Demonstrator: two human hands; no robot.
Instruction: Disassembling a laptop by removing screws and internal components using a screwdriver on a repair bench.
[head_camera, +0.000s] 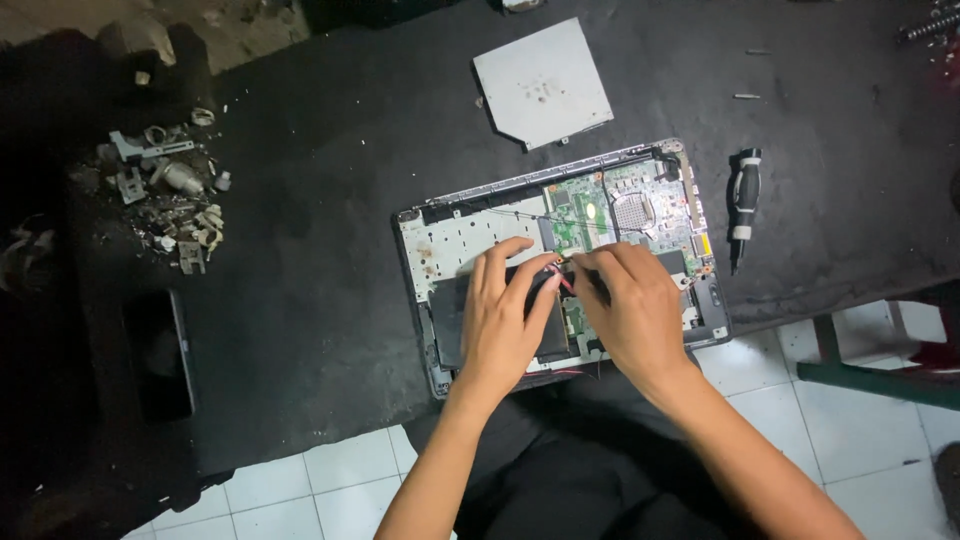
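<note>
Hands at work inside an opened laptop, centre of the frame.

Left hand (507, 320) lay flat on the laptop (455, 235), fingers spread apart; right hand (632, 305) had its fingertips pinched together on a thin red wire (566, 282). Right of the laptop lay a screwdriver (742, 200); above it, a grey drive (543, 83); upper left, metal scraps (175, 195).
</note>
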